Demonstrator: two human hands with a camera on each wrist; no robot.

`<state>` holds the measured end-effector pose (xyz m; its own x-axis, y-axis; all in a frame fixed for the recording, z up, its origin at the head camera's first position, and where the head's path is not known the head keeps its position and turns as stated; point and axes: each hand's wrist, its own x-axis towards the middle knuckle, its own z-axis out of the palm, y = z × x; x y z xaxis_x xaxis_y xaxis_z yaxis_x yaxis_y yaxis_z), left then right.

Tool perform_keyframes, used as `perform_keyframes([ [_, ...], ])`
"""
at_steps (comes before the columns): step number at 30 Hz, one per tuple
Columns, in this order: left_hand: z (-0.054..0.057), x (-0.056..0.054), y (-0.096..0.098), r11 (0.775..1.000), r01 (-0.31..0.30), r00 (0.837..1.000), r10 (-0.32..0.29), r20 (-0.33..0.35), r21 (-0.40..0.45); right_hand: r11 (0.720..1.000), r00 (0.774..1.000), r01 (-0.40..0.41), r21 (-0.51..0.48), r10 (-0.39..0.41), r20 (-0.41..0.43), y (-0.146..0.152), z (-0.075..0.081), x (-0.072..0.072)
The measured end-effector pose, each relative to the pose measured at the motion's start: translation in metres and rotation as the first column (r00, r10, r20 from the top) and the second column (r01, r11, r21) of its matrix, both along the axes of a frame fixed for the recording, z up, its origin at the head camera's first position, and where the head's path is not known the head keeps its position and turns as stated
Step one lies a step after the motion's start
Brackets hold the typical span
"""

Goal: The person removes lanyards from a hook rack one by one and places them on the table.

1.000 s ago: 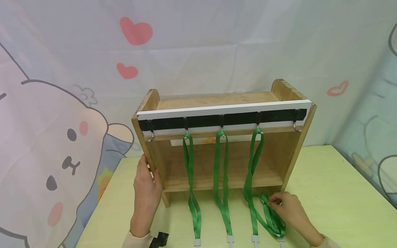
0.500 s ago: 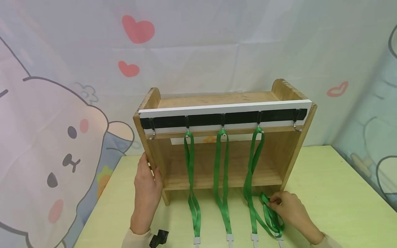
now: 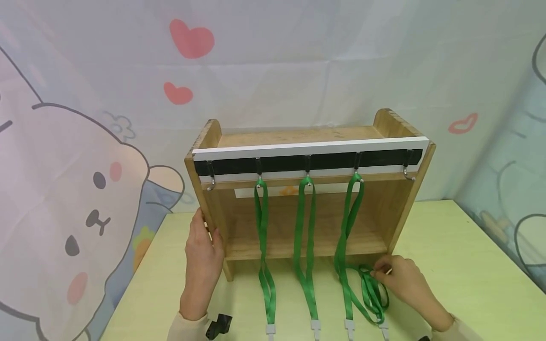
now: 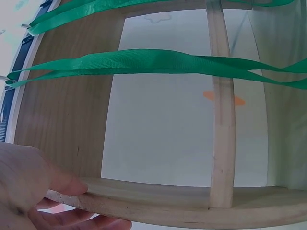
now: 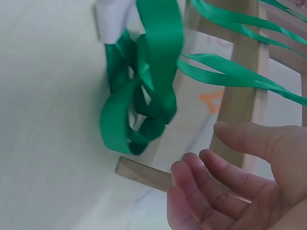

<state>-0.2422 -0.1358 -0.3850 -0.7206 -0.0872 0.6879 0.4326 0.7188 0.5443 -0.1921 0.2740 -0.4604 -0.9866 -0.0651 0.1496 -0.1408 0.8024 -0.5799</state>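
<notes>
My left hand (image 3: 204, 258) grips the left side panel of a wooden shelf (image 3: 313, 177). In the left wrist view its thumb lies on one face of the panel, its fingers on the other. Beside the shelf's right front leg is my right hand (image 3: 405, 280), its fingers loosely bent. A bunched green lanyard (image 3: 372, 296) lies on the table just left of it. The right wrist view shows a gap between thumb and fingers with nothing held, and the loose lanyard (image 5: 158, 62) stands apart from them.
Three green lanyards (image 3: 261, 222) hang from the shelf's middle hooks, with white clips (image 3: 315, 325) at their lower ends. Bare are the leftmost hook (image 3: 211, 183) and the rightmost hook (image 3: 407, 174). A printed cloth (image 3: 273, 71) backs the pale green table (image 3: 460, 265).
My right hand has let go of the bunched lanyard and drawn slightly up and right from it. The lanyard has settled a little. My left hand keeps its hold on the shelf.
</notes>
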Motion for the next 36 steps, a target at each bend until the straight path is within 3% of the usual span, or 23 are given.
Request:
perform_keyframes([
  [7, 0.001, 0.001, 0.0, 1.0, -0.002, 1.0, 0.002, 0.016, 0.001, 1.0, 0.999, 0.016, -0.005, -0.016, -0.044, -0.004, 0.024, 0.002],
  [12, 0.002, 0.0, 0.0, 1.0, 0.0, 1.0, 0.0, 0.015, -0.002, 1.0, 0.982, 0.016, -0.014, -0.018, -0.187, -0.013, 0.047, 0.007],
  [20, 0.001, 0.001, -0.001, 1.0, -0.003, 1.0, 0.003, 0.024, 0.002, 0.995, 0.898, 0.028, -0.093, -0.066, -0.435, -0.03, 0.072, 0.01],
  [26, 0.001, 0.002, -0.001, 1.0, 0.002, 0.999, -0.002, 0.041, 0.009, 0.988, 0.801, -0.002, -0.154, -0.091, -0.592, -0.041, 0.086, 0.008],
  [29, 0.002, 0.002, -0.001, 1.0, -0.001, 0.999, 0.001, 0.051, 0.01, 0.984, 0.758, -0.013, -0.18, -0.107, -0.643, -0.045, 0.095, 0.007],
  [36, 0.002, 0.002, -0.001, 1.0, 0.004, 0.999, -0.004, 0.04, 0.009, 0.958, 0.697, -0.069, -0.278, -0.153, -0.701, -0.057, 0.109, 0.003],
])
